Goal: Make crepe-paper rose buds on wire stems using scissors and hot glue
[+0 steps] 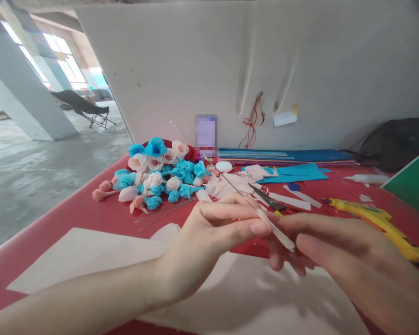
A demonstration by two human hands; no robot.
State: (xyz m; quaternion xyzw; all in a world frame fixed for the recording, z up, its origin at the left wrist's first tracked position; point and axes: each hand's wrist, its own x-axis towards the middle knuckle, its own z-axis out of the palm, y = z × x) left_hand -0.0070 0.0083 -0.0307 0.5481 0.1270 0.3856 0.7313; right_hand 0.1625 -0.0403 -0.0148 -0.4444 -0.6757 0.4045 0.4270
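My left hand (226,228) pinches a thin wire stem (238,191) between thumb and fingers. White paper (279,235) is wrapped round the near end of this stem, which slants up and away to the left. Close to the wrapped end is my right hand (331,246), its thumb and fingertips slightly apart beside the paper; whether they touch it I cannot make out. Below both hands lies a large pale paper sheet (258,298). Just beyond the fingers rest dark-bladed scissors (270,200), their handles partly hidden by the right hand.
Blue, white and pink paper flowers (160,179) are heaped at the back left, with loose wires (167,213) in front. Pale paper scraps (230,185) and blue paper (296,173) lie behind the hands. A yellow glue gun (377,223) is at right on the red table (80,211).
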